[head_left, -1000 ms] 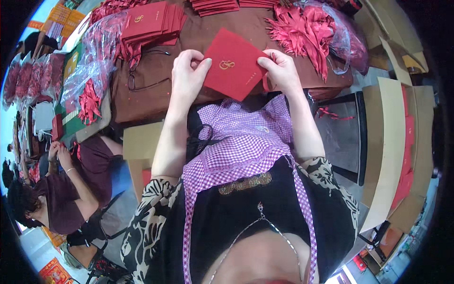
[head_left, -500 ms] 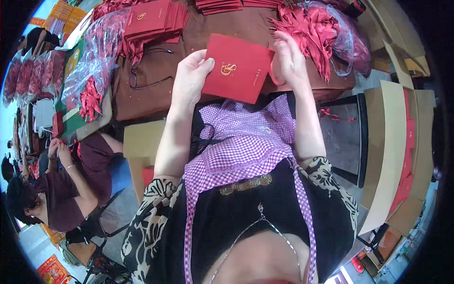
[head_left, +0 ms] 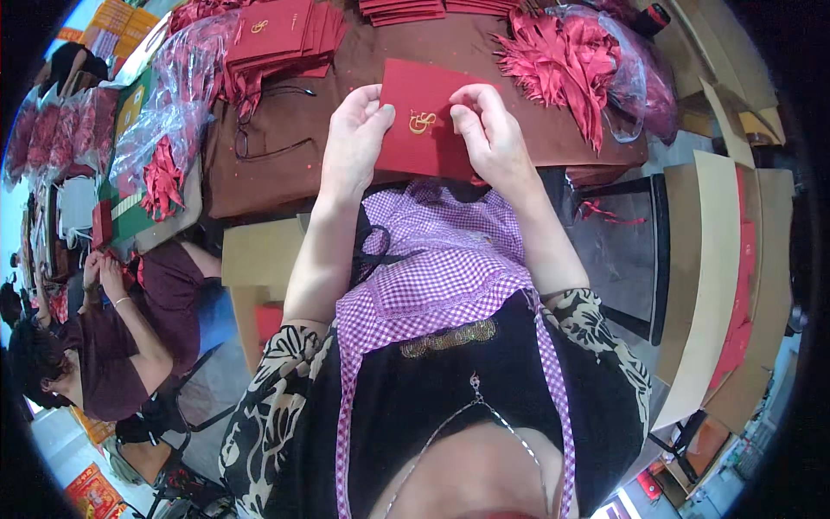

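A flat red envelope [head_left: 417, 95] with a small gold emblem lies over the near edge of a brown table [head_left: 285, 173]. My left hand [head_left: 353, 143] grips its left side, thumb on top. My right hand [head_left: 488, 138] grips its right side, fingertips close to the emblem. Both forearms rise from the lower middle, over a purple checked apron.
A stack of red envelopes [head_left: 277, 35] lies at the table's far left and a pile of red tassels in clear plastic [head_left: 579, 60] at the far right. Eyeglasses [head_left: 259, 147] rest on the table. Another person [head_left: 112, 337] works at left. Open cardboard boxes [head_left: 718, 285] stand at right.
The envelope has turned from tilted to nearly square and come closer to me. My right hand slid from its far right edge onto its face near the emblem.
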### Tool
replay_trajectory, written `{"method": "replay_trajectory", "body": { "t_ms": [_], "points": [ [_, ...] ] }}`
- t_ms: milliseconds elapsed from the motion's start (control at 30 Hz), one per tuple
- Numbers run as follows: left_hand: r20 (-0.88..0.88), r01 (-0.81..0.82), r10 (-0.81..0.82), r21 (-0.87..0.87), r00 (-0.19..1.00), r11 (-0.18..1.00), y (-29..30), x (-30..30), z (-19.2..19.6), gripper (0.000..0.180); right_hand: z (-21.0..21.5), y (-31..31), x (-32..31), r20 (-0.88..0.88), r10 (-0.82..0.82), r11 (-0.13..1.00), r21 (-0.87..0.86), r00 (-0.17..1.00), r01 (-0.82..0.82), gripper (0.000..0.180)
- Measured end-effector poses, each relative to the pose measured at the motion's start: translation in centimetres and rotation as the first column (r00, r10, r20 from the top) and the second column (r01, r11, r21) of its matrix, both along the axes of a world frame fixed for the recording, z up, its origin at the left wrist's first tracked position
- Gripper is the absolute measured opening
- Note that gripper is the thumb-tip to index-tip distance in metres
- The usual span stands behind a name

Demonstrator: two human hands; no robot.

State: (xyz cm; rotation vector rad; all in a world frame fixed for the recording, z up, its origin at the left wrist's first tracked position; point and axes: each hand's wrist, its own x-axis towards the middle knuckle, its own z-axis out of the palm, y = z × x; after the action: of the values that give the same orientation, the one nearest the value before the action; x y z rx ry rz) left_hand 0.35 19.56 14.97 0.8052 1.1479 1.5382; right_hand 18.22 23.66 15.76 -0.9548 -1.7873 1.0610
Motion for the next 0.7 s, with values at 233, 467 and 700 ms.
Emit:
{"method": "replay_trajectory", "body": {
  "t_ms": [233,467,700],
  "points": [
    [-0.041,0.040,-0.044,-0.094,0.998,0.995,2.2,-0.8,-2.7,0.028,-2.4,2.9,-0.6,0.028,0.254,0.957,-0.151,0.967,-0.247,0.025],
    [-0.049,0.093,-0.109,-0.255,0.993,0.962,5.1,-1.5,-8.4,0.029,-9.0,5.8,-3.3,0.154,0.042,0.996,-0.086,0.987,-0.029,0.027],
    [0.013,0.075,-0.074,-0.222,0.997,0.972,5.1,-1.4,-9.1,0.038,-10.2,6.2,-2.6,0.142,0.161,0.975,-0.177,0.977,-0.135,0.024]
  ]
}}
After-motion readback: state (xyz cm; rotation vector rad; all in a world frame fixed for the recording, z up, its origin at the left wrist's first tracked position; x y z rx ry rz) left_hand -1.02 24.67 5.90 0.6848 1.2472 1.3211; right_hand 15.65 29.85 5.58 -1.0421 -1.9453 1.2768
